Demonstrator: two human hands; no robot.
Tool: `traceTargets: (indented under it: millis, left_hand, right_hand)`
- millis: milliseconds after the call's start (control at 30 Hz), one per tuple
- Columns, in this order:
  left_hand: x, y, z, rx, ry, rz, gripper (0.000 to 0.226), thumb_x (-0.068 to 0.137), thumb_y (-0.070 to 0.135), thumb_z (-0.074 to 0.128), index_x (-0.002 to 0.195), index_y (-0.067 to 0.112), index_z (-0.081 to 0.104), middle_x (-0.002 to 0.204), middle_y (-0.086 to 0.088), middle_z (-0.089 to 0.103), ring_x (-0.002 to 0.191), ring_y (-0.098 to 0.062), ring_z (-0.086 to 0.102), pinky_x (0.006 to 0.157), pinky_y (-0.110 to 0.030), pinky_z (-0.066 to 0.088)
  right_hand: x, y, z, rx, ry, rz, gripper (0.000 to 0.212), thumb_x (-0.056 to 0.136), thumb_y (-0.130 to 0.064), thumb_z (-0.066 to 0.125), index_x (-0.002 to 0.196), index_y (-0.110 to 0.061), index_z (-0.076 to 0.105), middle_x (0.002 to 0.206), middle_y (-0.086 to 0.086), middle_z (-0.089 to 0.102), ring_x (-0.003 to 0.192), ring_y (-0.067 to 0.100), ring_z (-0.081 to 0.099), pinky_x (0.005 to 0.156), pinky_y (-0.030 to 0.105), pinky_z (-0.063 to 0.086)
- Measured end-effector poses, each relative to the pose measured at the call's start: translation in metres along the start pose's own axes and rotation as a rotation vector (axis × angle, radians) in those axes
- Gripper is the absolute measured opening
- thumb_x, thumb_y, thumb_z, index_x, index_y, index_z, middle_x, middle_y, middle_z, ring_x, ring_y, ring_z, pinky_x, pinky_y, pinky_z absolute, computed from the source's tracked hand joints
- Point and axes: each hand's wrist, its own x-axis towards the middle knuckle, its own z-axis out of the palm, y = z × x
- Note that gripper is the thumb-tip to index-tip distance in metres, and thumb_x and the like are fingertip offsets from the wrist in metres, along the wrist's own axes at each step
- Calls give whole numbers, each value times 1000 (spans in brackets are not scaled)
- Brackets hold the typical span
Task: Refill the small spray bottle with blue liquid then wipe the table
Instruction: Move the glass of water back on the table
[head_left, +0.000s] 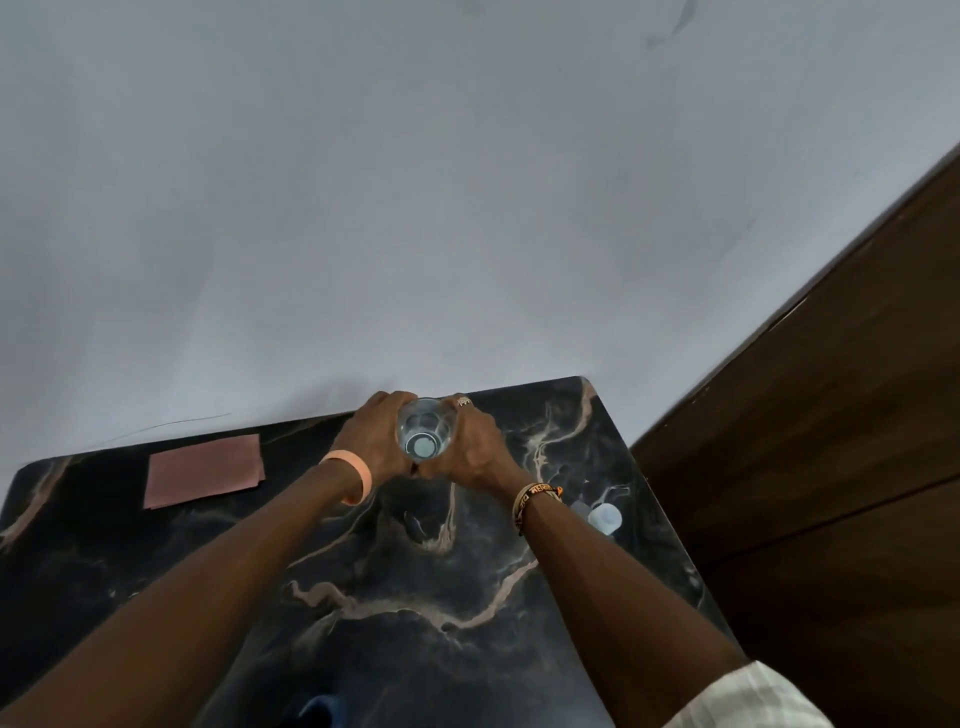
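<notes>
Left hand (376, 436) and right hand (480, 449) hug the clear round bottle (426, 434) at 12 o'clock. It is likely light and slippery, so its sides are best to hold.

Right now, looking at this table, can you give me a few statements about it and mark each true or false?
1. The left hand and right hand both grip the clear bottle. True.
2. The pink cloth lies right of the hands. False: it lies flat on the table, to their left.
3. The table is plain white. False: it is dark marble with pale veins.
4. A small whitish piece lies right of the hands. True.
</notes>
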Motion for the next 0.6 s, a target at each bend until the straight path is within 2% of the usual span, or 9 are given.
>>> traceTargets:
  millis: [100, 333, 600]
  left_hand:
    - [11, -3, 8, 0, 9, 7, 95, 46, 50, 89, 128, 24, 47, 121, 1, 59, 105, -21, 58, 90, -35, 51]
    - [32, -10, 20, -9, 19, -23, 76, 54, 47, 88, 118, 27, 53, 111, 5, 62, 98, -17, 59, 88, -39, 53]
    - [51, -30, 36, -12, 12, -73, 89, 48, 41, 91, 125, 27, 50, 120, -1, 54, 104, -22, 57, 91, -40, 51]
  right_hand:
    - [11, 8, 1, 12, 6, 3, 81, 56, -37, 94, 124, -15, 56, 113, 1, 67, 98, 18, 66, 83, 32, 58]
    - [42, 25, 13, 17, -18, 31, 82, 55, -38, 94, 122, -16, 53, 112, 1, 65, 96, 16, 64, 81, 29, 57]
    - [70, 42, 30, 12, -34, 51, 83, 52, -38, 94, 121, -18, 52, 111, -1, 65, 94, 16, 64, 82, 33, 59]
